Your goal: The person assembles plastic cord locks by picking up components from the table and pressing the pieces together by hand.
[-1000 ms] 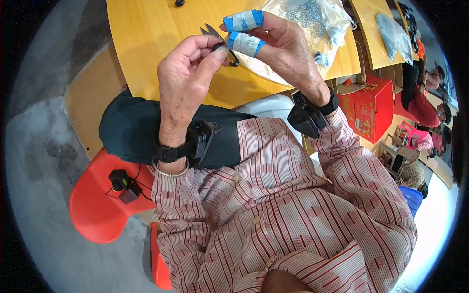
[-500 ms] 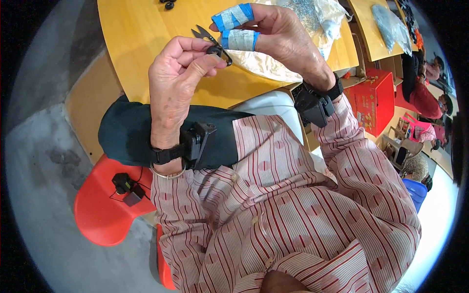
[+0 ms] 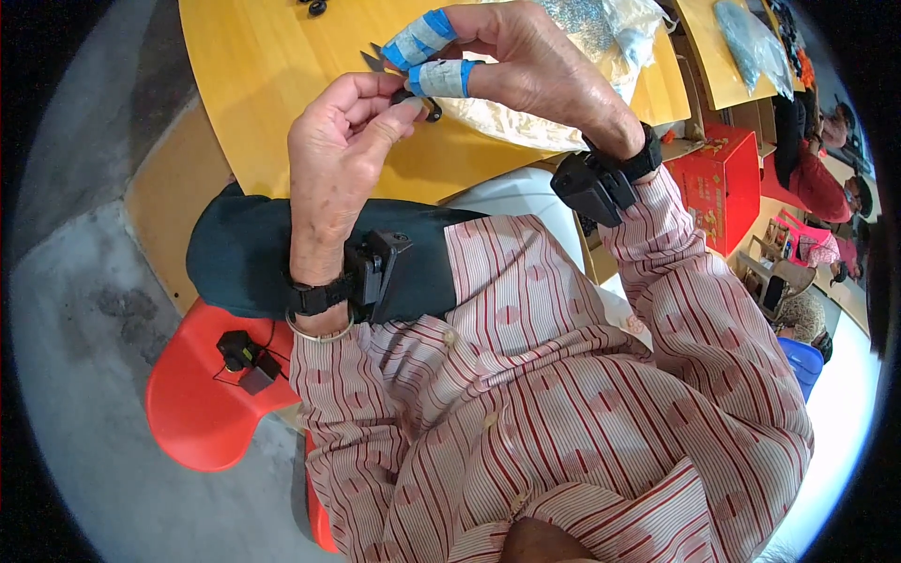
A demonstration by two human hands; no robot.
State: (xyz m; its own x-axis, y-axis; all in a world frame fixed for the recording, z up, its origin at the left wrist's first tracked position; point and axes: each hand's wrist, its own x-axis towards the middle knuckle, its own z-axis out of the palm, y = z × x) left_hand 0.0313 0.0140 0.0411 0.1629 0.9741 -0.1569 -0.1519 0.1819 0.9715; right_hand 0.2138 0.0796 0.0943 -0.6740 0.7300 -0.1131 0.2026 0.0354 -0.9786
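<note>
My left hand (image 3: 343, 155) pinches a small black round part (image 3: 402, 96) between thumb and fingertips, above the table. My right hand (image 3: 526, 61) comes in from the right, its thumb and forefinger wrapped in blue and white tape. Those taped fingertips are drawn together right by the black part; whatever they hold, if anything, is too small to make out. Behind my hands lies a pair of small dark thread snips (image 3: 374, 62), mostly covered, with the blades showing beyond my left fingers.
The yellow table (image 3: 253, 94) carries small black parts (image 3: 317, 7) at its far edge and a clear plastic bag (image 3: 601, 33) at right. A red box (image 3: 718, 183) stands farther right. A red stool (image 3: 202, 403) at lower left bears a black device (image 3: 239, 352). Other people sit far right.
My right hand has moved left and slightly down, bringing its taped fingertips to the black part. My left hand stays nearly in place, still pinching that part.
</note>
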